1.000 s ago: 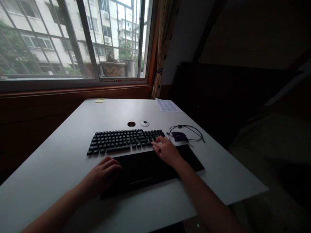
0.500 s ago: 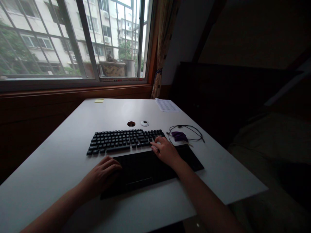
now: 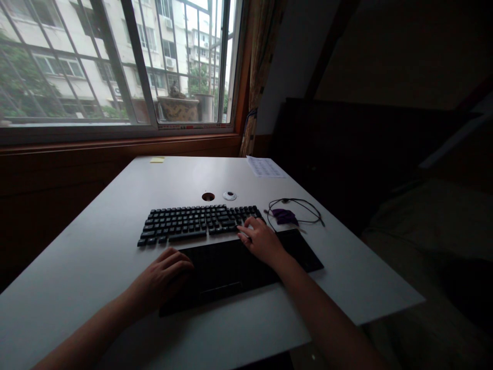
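A black keyboard (image 3: 185, 221) lies across the middle of the white table (image 3: 96, 246). In front of it is a flat black panel (image 3: 227, 264) with a thin rectangular outline near its front edge. My left hand (image 3: 167, 272) has its fingers curled over the panel's left end; the thumb is hidden. At the keyboard's lower right corner is my right hand (image 3: 262, 239), its thumb and fingers drawn together beside the keys, with the wrist above the panel. What sits between those fingertips is too small and dark to name.
A dark looped cable (image 3: 304, 200) and a purple cloth (image 3: 284, 216) lie to the right of the keyboard. Behind it are a round table hole (image 3: 208, 197) and a white ring (image 3: 229, 196). A printed sheet (image 3: 265, 167) and yellow sticky notes (image 3: 157, 160) lie near the far edge.
My right hand's fingertips have shifted very slightly left at the keyboard's corner. The left hand and the panel have stayed where they were.
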Motion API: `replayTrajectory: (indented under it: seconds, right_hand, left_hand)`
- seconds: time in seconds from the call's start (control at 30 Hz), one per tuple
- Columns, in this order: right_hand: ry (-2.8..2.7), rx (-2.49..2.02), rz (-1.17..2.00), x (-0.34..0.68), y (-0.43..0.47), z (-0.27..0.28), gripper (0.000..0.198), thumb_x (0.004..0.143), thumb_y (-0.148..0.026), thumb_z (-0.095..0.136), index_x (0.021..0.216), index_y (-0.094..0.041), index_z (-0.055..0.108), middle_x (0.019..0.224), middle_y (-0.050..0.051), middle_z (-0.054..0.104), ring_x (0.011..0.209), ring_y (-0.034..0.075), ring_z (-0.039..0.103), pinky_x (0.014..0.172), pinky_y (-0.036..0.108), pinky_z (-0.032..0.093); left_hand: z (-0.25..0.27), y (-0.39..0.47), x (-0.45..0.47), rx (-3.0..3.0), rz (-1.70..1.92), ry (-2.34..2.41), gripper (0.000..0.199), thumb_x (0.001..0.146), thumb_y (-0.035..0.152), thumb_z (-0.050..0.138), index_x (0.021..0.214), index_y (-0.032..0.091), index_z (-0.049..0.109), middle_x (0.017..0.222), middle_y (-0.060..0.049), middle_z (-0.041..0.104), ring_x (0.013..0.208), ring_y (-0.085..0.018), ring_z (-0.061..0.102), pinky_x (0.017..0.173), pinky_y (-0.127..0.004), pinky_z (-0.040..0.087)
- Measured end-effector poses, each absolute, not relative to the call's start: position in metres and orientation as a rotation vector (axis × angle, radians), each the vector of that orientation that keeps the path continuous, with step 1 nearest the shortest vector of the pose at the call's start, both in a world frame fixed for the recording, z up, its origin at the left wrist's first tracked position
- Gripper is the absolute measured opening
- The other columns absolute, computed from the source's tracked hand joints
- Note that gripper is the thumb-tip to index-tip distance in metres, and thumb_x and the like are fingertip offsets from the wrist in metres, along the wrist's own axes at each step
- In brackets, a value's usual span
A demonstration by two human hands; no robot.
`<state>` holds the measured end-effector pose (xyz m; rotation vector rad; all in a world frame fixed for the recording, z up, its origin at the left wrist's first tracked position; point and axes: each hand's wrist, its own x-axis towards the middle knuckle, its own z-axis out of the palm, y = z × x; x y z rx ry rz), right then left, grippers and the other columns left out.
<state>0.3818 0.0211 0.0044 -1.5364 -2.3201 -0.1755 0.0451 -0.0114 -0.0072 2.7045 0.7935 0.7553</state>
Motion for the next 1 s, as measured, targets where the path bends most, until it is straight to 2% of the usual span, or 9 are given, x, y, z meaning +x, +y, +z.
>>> replayTrajectory:
  seconds: [1.0]
  right_hand:
    - [-2.307,-1.506,-0.173,0.366,0.018,0.010,0.030,0.095,-0.033,0.054,0.120,-0.025,0.068,0.114,0.009,0.058,0.105,0.024,0.051,0.090,0.037,0.046]
  left_hand:
    - [-0.008,-0.012,0.044,2.702,0.698,0.801,0.016,0.098,0.017,0.050,0.110,0.021,0.060,0.106,-0.007,0.064,0.097,-0.021,0.054,0.086,-0.036,0.049]
